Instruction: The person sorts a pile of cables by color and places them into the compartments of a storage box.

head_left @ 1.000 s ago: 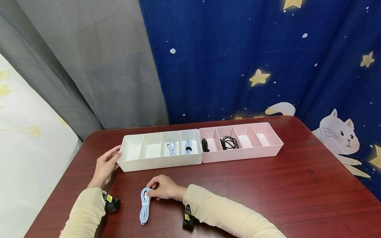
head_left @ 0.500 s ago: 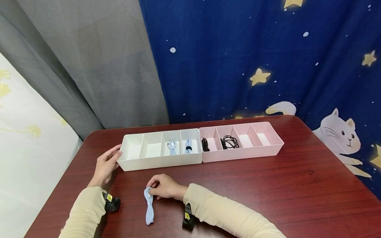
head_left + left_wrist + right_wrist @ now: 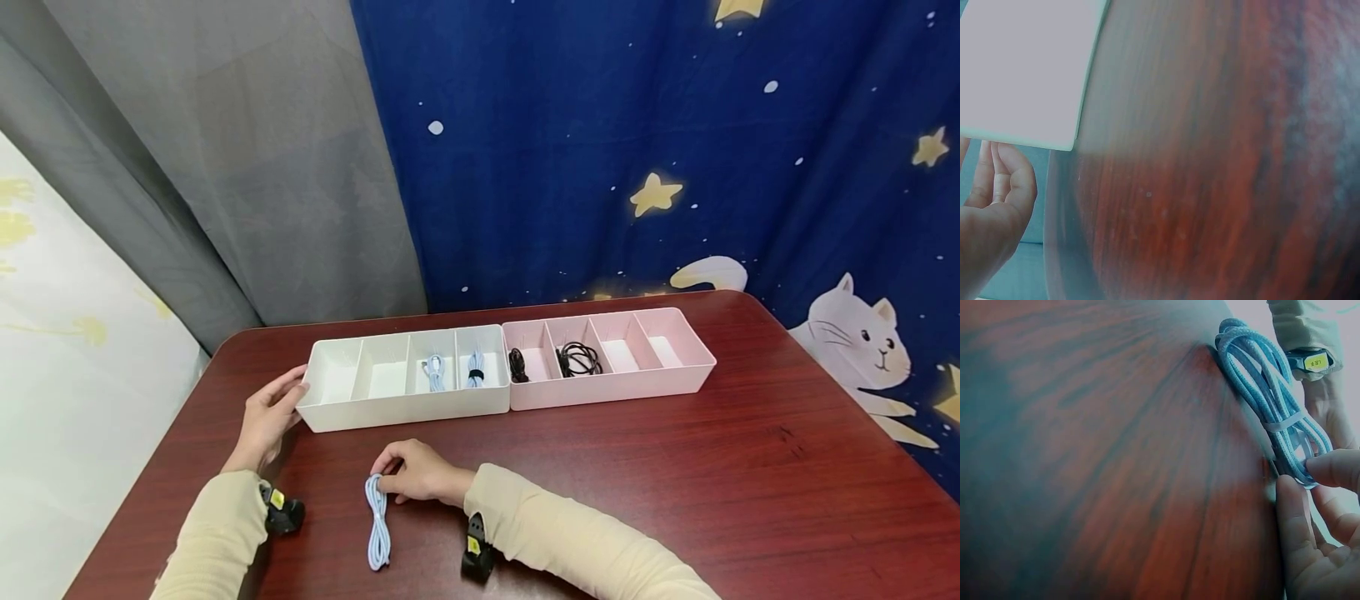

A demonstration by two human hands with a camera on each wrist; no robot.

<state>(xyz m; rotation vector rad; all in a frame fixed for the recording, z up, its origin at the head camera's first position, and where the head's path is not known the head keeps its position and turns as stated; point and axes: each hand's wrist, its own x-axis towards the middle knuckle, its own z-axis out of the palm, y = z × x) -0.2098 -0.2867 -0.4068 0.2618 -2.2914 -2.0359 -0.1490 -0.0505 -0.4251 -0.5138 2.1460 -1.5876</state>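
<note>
A coiled light-blue cable (image 3: 378, 522), tied round its middle with a pale band (image 3: 1285, 422), is pinched at its far end by my right hand (image 3: 422, 471). Its loops point toward the table's near side. In the right wrist view, thumb and fingers meet at the coil's end, close to the tabletop. My left hand (image 3: 268, 419) rests with extended fingers against the left end of a white divided organizer box (image 3: 405, 409); the left wrist view has those fingertips on its edge. Two of its compartments hold light-blue cables (image 3: 434, 373), one with a black strap.
A pink divided box (image 3: 615, 386) stands end to end with the white one. Black cables (image 3: 579, 359) lie in its two left compartments. The dark red table (image 3: 675, 492) extends in front of both boxes, with curtains (image 3: 540, 150) behind its far edge.
The blue cable has turned in my right hand, and its lower end has swung slightly to the right. My left hand and both boxes have stayed put.
</note>
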